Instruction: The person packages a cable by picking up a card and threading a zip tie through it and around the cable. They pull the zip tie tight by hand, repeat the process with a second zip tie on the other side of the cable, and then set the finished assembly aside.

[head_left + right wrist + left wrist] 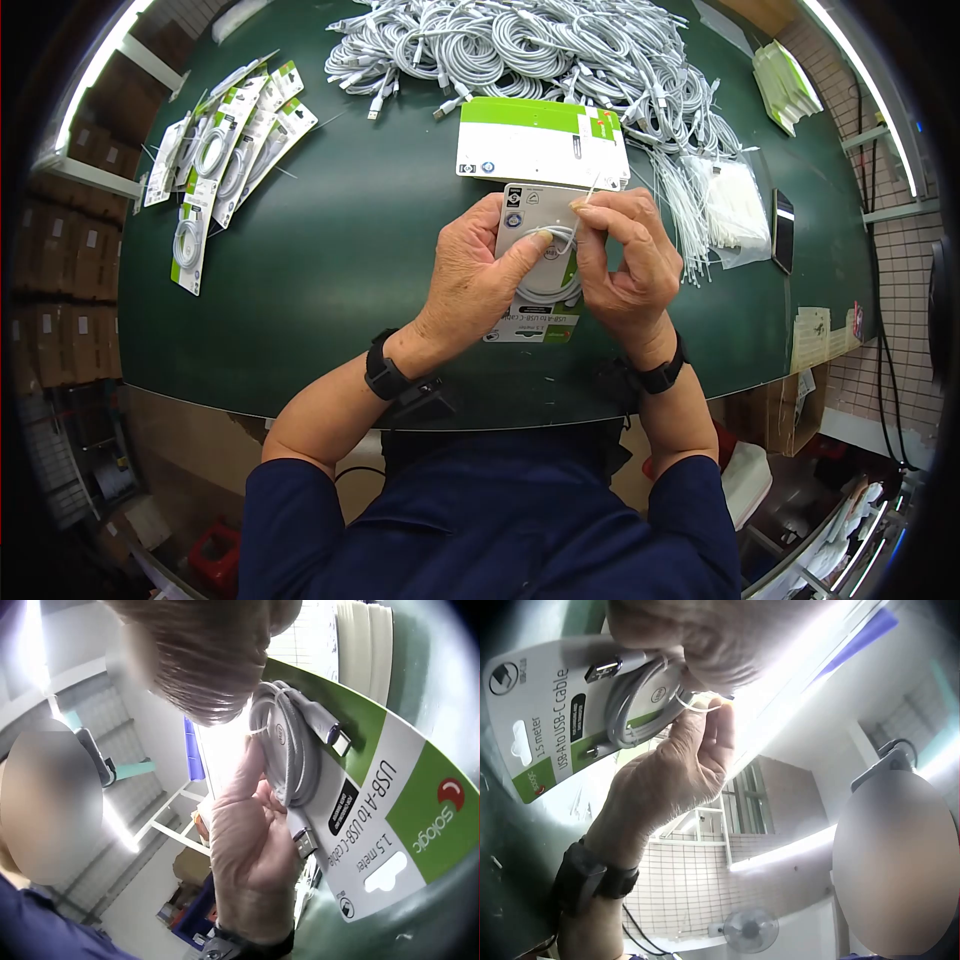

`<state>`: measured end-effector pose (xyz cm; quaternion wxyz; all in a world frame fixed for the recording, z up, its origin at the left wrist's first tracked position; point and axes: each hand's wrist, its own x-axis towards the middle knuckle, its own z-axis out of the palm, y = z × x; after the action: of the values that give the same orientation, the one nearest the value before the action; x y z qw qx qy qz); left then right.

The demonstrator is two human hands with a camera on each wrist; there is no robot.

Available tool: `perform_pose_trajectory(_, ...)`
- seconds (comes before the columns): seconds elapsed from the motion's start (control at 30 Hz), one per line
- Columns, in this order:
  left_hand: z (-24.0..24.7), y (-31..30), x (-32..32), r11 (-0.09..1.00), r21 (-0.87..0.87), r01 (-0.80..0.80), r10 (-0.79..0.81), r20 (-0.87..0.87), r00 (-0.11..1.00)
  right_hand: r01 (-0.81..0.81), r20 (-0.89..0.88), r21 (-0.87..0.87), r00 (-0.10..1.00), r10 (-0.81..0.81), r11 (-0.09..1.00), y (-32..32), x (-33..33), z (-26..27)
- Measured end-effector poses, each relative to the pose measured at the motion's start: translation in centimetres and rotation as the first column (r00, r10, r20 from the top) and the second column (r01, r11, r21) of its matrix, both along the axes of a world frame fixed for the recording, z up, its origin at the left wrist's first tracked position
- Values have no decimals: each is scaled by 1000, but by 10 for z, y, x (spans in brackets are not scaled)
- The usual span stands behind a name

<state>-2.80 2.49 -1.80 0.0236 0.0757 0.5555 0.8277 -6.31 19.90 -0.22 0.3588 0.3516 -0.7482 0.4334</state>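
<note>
A coiled white cable (548, 290) lies against a white and green card (528, 207); the right wrist view shows the coil (289, 754) with both plugs beside it. My left hand (470, 275) grips the card's left edge, its thumb pressing on the coil. Between thumb and fingertips my right hand (635, 255) pinches a thin white tie (575, 230) at the coil's upper right. In the left wrist view the tie (697, 707) loops from the coil to the right hand's fingertips (724, 705). Fingers of the left hand behind the card are hidden in the head view.
Blank-looking cards (540, 145) are stacked just beyond the hands. A large heap of coiled cables (520, 45) covers the back. Loose ties (678, 200), a bag of ties (735, 205) and a phone (783, 232) lie right; carded cables (215, 150) lie left; more cards (785, 85) stand back right.
</note>
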Motion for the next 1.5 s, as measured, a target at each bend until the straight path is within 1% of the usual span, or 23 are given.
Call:
perform_pose_trajectory(0.13, 0, -3, 0, 999, -40, 20, -20, 5, 1000, -27, -44, 86, 999, 31, 996, 1, 0, 2)
perform_pose_trajectory(0.2, 3, -1, 0, 1000, -15, -7, 7, -5, 1000, -32, -40, 142, 998, 38, 989, 6, 2, 1)
perform_pose_trajectory(0.3, 5, -2, 0, 1000, -12, -19, 19, -17, 1000, -29, -63, 171, 997, 40, 985, 10, 6, 6)
perform_pose_trajectory(0.4, 5, -3, -1, 999, -18, -30, 29, -31, 999, -85, -85, 115, 992, 95, 990, 8, 7, 1)
perform_pose_trajectory(0.6, 4, -4, -2, 998, -47, -51, 49, -46, 998, -62, -122, 92, 990, 73, 994, 8, 7, 0)
perform_pose_trajectory(0.93, 5, -5, -1, 996, -68, -52, 49, -45, 998, -89, -79, 86, 992, 96, 992, 8, 7, -1)
perform_pose_trajectory(1.03, 5, -4, -1, 998, -34, -50, 49, -37, 998, -95, -66, 86, 993, 101, 992, 7, 7, -1)
perform_pose_trajectory(1.23, 4, -4, -1, 996, -66, -54, 51, -43, 998, -86, -57, 81, 994, 91, 993, 7, 6, -1)
perform_pose_trajectory(1.33, 5, -3, 0, 998, -36, -53, 52, -27, 998, -87, -51, 81, 995, 91, 993, 6, 6, -1)
perform_pose_trajectory(1.43, 5, -3, 0, 998, -48, -48, 46, -27, 999, -81, -42, 93, 995, 85, 992, 6, 5, -1)
perform_pose_trajectory(1.5, 5, -3, 1, 994, -95, -53, 47, -60, 997, -75, -26, 106, 997, 78, 992, 5, 4, 0)
